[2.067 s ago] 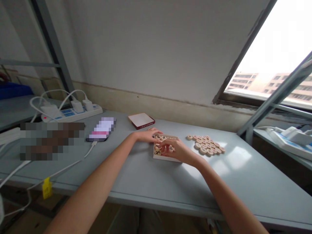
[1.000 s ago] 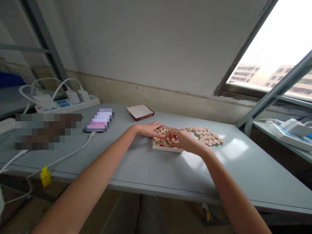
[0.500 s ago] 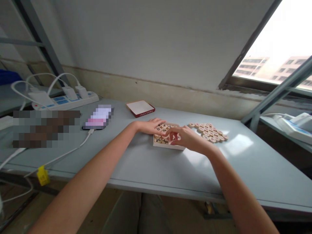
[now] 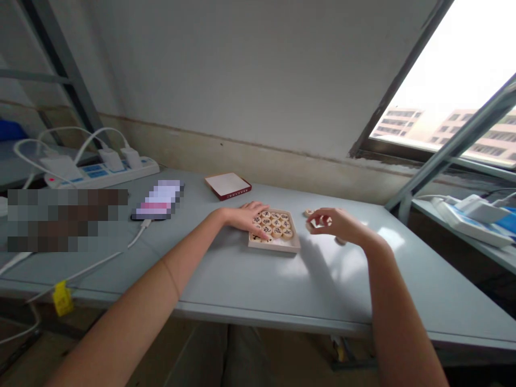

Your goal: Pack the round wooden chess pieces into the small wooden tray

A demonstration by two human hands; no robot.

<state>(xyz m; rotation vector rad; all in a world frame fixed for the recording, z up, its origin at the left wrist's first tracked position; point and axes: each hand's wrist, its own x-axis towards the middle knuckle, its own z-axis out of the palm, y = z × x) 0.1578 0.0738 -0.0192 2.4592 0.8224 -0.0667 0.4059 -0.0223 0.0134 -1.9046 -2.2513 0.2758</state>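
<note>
A shallow white box (image 4: 296, 244) holds rows of round wooden Chinese chess pieces (image 4: 277, 232) with black characters; bare floor shows in its front right part. My left hand (image 4: 244, 216) lies over the box's left side, fingers spread, the thumb across some pieces. Right of the box, my right hand (image 4: 336, 223) is raised a little above the table with fingers and thumb curled together. At its fingertips a pale chess piece (image 4: 309, 227) seems pinched, small and partly covered. Behind and below this hand lie loose chess pieces (image 4: 341, 241), mostly hidden by it.
A red-edged box lid (image 4: 228, 185) lies near the wall. On the left are a charging phone (image 4: 158, 200), its white cable (image 4: 135, 247) and a power strip (image 4: 100, 171) with plugs. A slanted metal post (image 4: 447, 150) stands at the right by the window.
My right hand has left the box and moved right to the loose pieces. My left hand stays on the box's left side. The view has shifted slightly.
</note>
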